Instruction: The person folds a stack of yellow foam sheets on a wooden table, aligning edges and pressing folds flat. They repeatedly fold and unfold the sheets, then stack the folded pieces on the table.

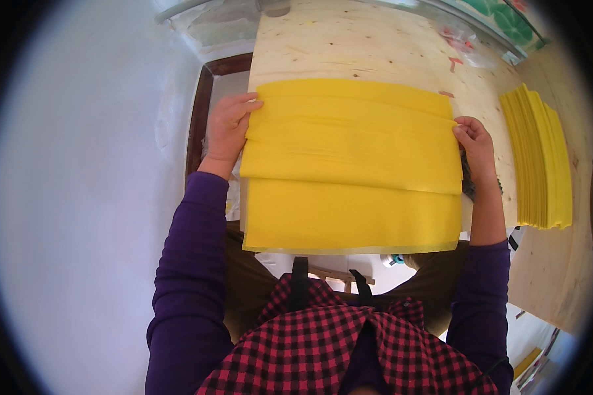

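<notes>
A wide yellow sheet (pixel 349 151), thin and cloth-like, lies in front of me in overlapping folded layers. Faint creases cross it, and its lower layer hangs past the near edge of the wooden table. My left hand (pixel 228 128) pinches the sheet's left edge near the upper corner, with thumb and fingers closed. On the opposite side my right hand (pixel 476 141) has its thumb and forefinger closed on the right edge, a little below the upper corner. Between the hands the folded band looks fairly flat.
To the right stands a thick pile of folded yellow sheets (pixel 539 158). The pale plywood table (pixel 349 43) reaches away from me, with a crumpled clear plastic bag (pixel 464 43) at its far right. A white wall (pixel 92 184) rises on the left. Something dark (pixel 468 178) lies partly hidden beside my right wrist.
</notes>
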Motion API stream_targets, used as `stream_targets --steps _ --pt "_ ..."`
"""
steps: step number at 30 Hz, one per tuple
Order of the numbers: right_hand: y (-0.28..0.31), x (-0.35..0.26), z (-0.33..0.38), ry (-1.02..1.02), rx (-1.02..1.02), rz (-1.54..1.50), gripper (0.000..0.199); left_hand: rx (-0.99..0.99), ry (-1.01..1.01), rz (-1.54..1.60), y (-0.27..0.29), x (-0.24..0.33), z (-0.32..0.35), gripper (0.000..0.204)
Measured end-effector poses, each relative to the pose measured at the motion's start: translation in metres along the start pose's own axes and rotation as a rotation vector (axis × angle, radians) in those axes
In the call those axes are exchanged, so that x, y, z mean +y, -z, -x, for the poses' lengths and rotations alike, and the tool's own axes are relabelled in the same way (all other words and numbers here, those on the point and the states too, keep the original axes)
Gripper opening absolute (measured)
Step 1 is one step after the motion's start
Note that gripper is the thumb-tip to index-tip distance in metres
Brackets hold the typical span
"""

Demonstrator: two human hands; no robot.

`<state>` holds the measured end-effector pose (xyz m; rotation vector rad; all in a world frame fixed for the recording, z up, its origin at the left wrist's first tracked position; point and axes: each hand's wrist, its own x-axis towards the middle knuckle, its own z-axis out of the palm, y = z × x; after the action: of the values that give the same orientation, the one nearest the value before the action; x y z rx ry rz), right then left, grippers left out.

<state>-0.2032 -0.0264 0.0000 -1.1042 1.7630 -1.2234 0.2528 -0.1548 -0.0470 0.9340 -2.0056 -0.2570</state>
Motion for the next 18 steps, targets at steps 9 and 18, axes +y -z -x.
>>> stream_targets --steps 9,18 --pt "0.002 -0.03 0.009 0.161 0.224 0.261 0.03 -0.029 -0.076 -0.038 0.004 -0.001 -0.002 0.028" --pt "-0.139 -0.074 0.055 0.778 -0.167 0.786 0.062 0.014 -0.091 -0.039 0.0 -0.005 -0.001 0.026"
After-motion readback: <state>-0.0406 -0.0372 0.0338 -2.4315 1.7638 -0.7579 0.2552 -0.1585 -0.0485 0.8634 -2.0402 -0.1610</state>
